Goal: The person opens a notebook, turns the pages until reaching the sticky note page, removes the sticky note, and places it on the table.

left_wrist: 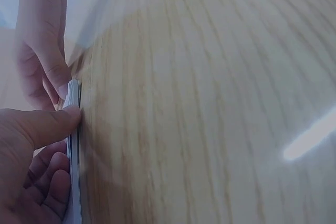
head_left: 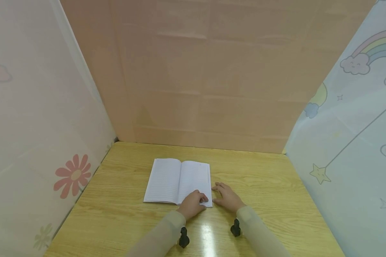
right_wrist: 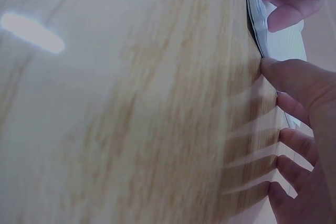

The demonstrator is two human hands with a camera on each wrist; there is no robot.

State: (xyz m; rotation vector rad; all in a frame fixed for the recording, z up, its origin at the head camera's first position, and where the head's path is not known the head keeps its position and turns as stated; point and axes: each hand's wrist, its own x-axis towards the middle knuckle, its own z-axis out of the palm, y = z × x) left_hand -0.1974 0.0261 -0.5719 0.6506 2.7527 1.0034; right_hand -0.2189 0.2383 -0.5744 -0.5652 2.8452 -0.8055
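An open notebook [head_left: 164, 180] with white lined pages lies flat on the wooden table. My left hand [head_left: 192, 205] rests over the lower part of its right page, with bent fingers above the paper. In the left wrist view, the left thumb [left_wrist: 58, 124] touches the notebook's near edge. Just beyond the notebook's right side is my right hand [head_left: 228, 198], fingers spread and fingertips down on the wood. Its thumb [right_wrist: 294, 80] touches or nearly touches the near right corner, as the right wrist view shows.
Wood-grain tabletop [head_left: 260, 178] surrounds the notebook. A tan sheet [head_left: 199, 78] hangs behind the table, and pale printed sheets [head_left: 29, 125] stand at both sides. Small black devices [head_left: 184, 237] are worn at both wrists. Light glares off the table near the front.
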